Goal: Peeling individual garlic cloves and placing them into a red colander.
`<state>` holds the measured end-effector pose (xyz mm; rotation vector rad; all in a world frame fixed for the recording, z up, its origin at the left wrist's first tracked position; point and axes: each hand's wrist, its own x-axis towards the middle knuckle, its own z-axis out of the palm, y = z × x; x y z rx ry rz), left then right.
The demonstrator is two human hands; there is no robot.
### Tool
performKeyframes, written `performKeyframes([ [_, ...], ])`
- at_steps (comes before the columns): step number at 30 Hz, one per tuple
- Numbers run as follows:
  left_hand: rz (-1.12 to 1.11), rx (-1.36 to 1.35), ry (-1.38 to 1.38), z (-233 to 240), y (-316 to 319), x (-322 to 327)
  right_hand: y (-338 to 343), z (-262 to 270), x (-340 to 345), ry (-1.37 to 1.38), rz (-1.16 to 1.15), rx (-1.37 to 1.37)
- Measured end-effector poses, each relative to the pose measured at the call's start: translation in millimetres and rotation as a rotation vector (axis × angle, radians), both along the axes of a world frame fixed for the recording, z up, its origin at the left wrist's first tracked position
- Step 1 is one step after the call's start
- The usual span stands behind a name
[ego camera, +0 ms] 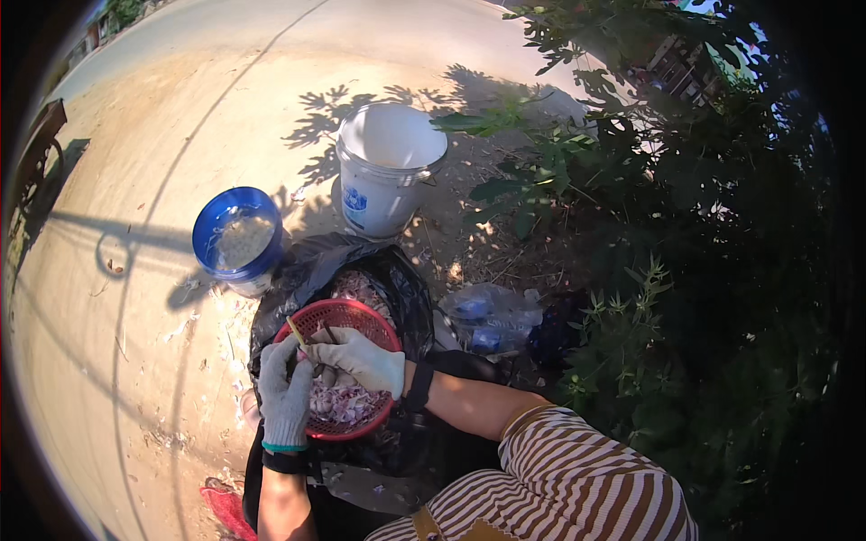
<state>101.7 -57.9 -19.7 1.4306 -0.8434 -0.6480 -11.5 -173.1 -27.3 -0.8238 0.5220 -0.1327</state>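
Observation:
Both my hands wear pale knit work gloves and meet over a red perforated plastic basket (352, 436). In my left hand (285, 385) is a garlic bulb (302, 354), mostly hidden by the fingers, with a yellowish stem (295, 331) sticking up. My right hand (355, 358) touches the bulb and holds a thin dark handle (329, 331), probably of a small knife; its blade cannot be made out. Garlic bulbs and purple-white skins (348, 404) lie in the basket. Beneath and behind it, a black plastic bag (413, 297) holds more garlic (358, 289).
Beyond the bag stand a blue-rimmed bucket (206, 253) with pale cloves in liquid (245, 242) and a white plastic bucket (385, 196). Clear plastic bags with bottles (494, 318) lie to the right, beside leafy plants (629, 324). A red cloth item (230, 508) is at lower left.

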Motion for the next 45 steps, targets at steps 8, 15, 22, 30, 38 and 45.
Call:
performKeyframes([
  [8,-0.007,0.07,0.415,-15,-7,-6,7,11,-11,0.095,-0.094,-0.149],
  [15,-0.037,0.056,0.478,-10,-16,-6,-6,-9,-8,0.093,-0.12,-0.159],
  [22,-0.032,0.073,0.341,-1,-12,-20,-11,8,-8,0.087,-0.073,-0.208],
  [30,0.044,0.022,0.456,-14,-10,-19,0,-1,-7,-0.002,-0.092,-0.18],
  [38,-0.092,-0.028,0.529,-10,-8,-12,-1,13,-14,-0.048,-0.056,-0.087],
  [45,-0.107,0.051,0.37,8,-8,-15,-10,1,-11,-0.064,-0.106,-0.028],
])
